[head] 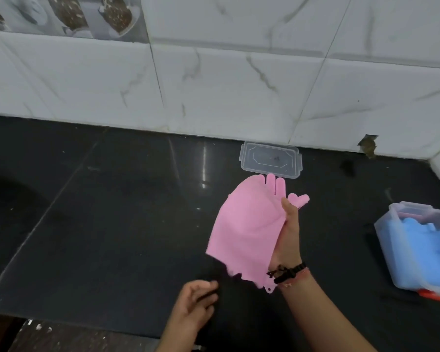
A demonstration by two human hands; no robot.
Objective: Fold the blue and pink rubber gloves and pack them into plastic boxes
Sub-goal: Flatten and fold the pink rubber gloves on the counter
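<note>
Right hand [288, 235] pinches the pink glove [247, 229] along its right edge and holds it above the dark counter [99, 212], fingers pointing far, while the left hand [196, 304] hovers near and lower left of the cuff, loosely curled and holding nothing. Wide bare counter lies to the left. A clear lid [271, 159] lies just beyond the glove by the tiled wall [214, 85], and a plastic box [417, 245] with blue gloves [417, 250] inside sits at the right edge.
</note>
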